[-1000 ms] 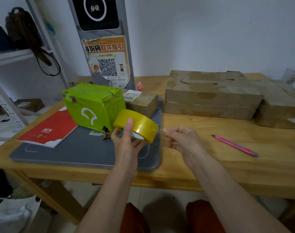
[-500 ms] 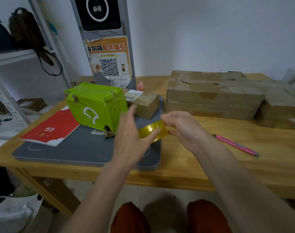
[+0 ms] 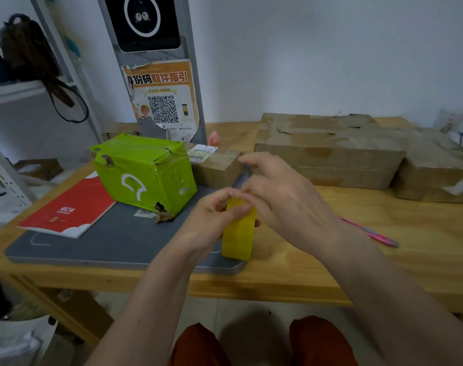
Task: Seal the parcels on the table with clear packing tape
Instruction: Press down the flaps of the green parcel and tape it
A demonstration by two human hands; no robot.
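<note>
A yellow roll of packing tape (image 3: pixel 238 233) stands on edge above the grey mat (image 3: pixel 106 241), seen edge-on. My left hand (image 3: pixel 212 220) grips the roll from the left side. My right hand (image 3: pixel 283 199) reaches over the roll's top, its fingertips pinching at the tape's upper edge. A green taped parcel (image 3: pixel 143 173) sits on the mat to the left, with a small brown parcel (image 3: pixel 216 165) behind it. Two larger brown parcels (image 3: pixel 328 151) (image 3: pixel 436 173) lie at the back right of the wooden table (image 3: pixel 383 260).
A pink utility knife (image 3: pixel 370 232) lies on the table right of my right hand. A red booklet (image 3: pixel 69 210) rests on the mat's left edge. A grey kiosk post with an orange QR poster (image 3: pixel 164 99) stands behind the green parcel. Metal shelves are at the left.
The roll turned from a flat, sideways hold to standing edge-on and came lower over the mat. My right hand moved from its side onto its top edge.
</note>
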